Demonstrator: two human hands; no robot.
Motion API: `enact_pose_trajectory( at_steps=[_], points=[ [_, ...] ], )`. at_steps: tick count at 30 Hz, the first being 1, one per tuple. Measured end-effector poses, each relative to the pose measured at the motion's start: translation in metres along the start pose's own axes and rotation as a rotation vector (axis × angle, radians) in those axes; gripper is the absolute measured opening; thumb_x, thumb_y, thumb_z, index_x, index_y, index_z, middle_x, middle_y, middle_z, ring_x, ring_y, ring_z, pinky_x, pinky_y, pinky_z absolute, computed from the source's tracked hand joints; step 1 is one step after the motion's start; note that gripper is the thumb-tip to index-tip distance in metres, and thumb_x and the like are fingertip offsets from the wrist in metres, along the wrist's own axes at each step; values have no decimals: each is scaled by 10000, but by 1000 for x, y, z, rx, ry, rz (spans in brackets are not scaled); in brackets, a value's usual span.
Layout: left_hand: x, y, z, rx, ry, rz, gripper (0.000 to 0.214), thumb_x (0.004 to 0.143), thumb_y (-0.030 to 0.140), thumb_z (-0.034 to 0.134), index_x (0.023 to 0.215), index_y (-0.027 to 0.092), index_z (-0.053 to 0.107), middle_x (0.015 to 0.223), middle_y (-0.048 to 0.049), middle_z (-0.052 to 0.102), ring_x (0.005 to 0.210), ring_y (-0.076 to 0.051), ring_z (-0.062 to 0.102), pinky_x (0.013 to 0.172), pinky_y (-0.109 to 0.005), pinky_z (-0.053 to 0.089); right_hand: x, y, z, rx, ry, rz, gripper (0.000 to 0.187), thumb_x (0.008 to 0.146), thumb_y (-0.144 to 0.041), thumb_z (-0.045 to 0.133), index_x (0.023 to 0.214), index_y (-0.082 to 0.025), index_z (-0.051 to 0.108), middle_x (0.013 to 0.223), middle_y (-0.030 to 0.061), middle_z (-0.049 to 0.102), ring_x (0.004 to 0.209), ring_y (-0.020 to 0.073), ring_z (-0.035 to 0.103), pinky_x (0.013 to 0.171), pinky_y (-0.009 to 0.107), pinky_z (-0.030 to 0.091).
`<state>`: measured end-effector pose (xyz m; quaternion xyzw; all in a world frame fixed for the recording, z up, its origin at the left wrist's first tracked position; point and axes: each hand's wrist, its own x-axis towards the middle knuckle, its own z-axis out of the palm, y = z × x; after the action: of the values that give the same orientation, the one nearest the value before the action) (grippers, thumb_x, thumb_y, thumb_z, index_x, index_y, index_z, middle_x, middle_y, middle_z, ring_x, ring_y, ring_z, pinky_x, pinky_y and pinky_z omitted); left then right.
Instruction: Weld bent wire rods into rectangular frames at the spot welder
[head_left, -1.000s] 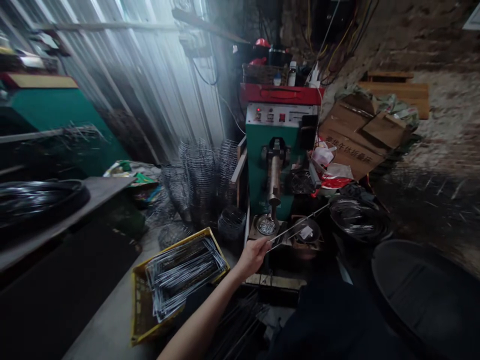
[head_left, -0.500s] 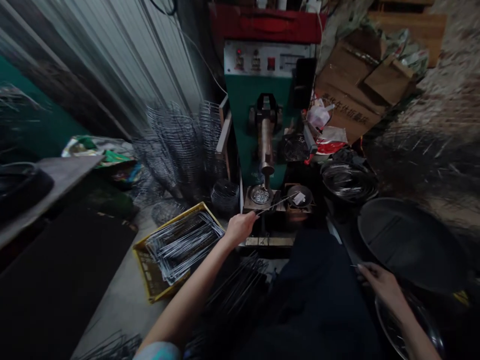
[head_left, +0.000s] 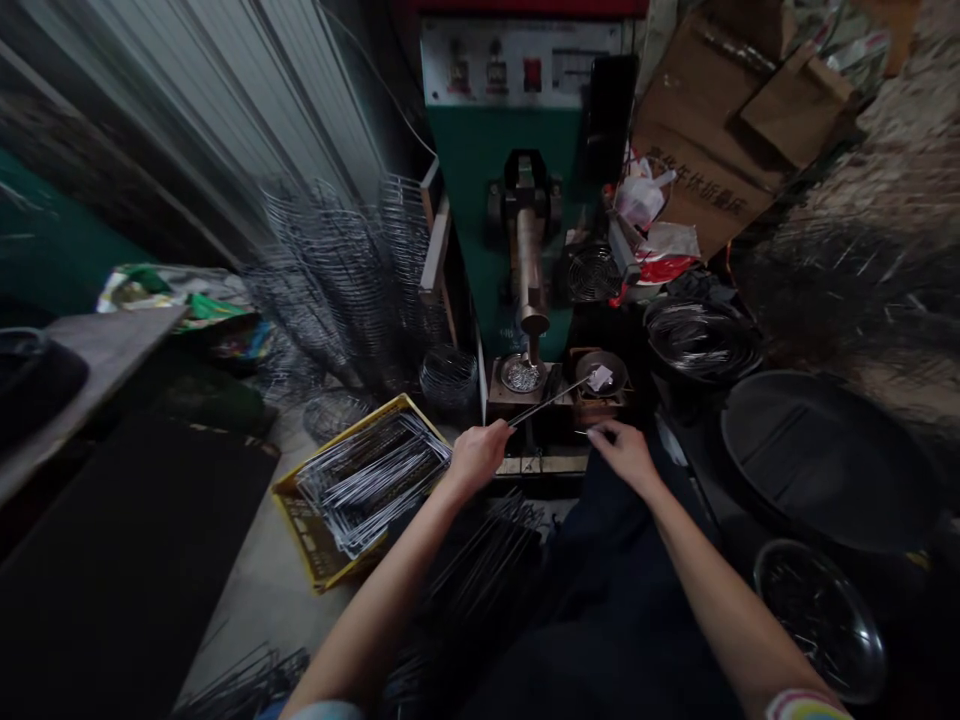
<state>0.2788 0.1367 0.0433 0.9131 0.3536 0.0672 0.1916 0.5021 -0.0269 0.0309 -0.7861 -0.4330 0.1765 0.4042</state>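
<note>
My left hand (head_left: 480, 455) is closed around one end of a thin bent wire rod (head_left: 551, 402), whose far end reaches up and right toward a round dish (head_left: 613, 385) with a white scrap in it. My right hand (head_left: 621, 450) pinches a short thin metal pin (head_left: 583, 432) between thumb and fingertips, just right of the rod and apart from it. Beyond both hands stands a green machine (head_left: 480, 190) with a thick metal electrode arm (head_left: 529, 265). Below the arm's tip sits a small dish of shiny metal bits (head_left: 523, 374).
At left is a yellow crate (head_left: 319, 575) of bent wire frames. Stacked wire coils (head_left: 330, 260) stand behind it. On the right are a large black round lid (head_left: 817, 455), a bowl of metal pieces (head_left: 817, 620) and a black basin of wire parts (head_left: 701, 340). A cardboard box (head_left: 720, 150) leans behind.
My right hand has come from the bowl at lower right to the middle, bringing the short pin near the rod. My left hand keeps its hold. The view has tilted down slightly.
</note>
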Motion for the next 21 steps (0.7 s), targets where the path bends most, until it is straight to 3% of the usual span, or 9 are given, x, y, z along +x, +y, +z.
enact_pose_trajectory(
  at_steps=[4, 7, 12, 21],
  points=[
    [-24, -5, -4, -81, 75, 5, 374, 980, 411, 322, 700, 225, 485, 593, -20, 538, 563, -160, 503, 590, -268, 284, 23, -15, 49, 371, 17, 165, 291, 754, -456, 617, 702, -170, 642, 548, -12, 574, 463, 114, 483, 463, 226, 364],
    [-35, -5, -2, -243, 175, -5, 360, 966, 388, 363, 651, 222, 414, 539, 14, 452, 498, -130, 415, 553, -260, 264, 30, -32, 70, 649, 19, 279, 305, 721, -466, 651, 702, -165, 605, 468, -68, 453, 370, 61, 342, 374, 193, 242],
    [-39, -2, 1, -374, 249, -7, 338, 953, 356, 409, 645, 217, 390, 522, 37, 399, 474, -109, 382, 530, -248, 256, 34, -56, 80, 868, -7, 312, 330, 689, -469, 709, 726, -166, 586, 453, -96, 400, 355, 34, 283, 354, 173, 186],
    [-37, -2, 2, -432, 330, 10, 324, 950, 296, 436, 641, 206, 393, 518, 58, 375, 463, -91, 369, 518, -235, 247, 41, -60, 83, 915, -11, 226, 295, 709, -428, 728, 746, -157, 618, 452, -96, 388, 356, 31, 294, 353, 171, 198]
  ],
)
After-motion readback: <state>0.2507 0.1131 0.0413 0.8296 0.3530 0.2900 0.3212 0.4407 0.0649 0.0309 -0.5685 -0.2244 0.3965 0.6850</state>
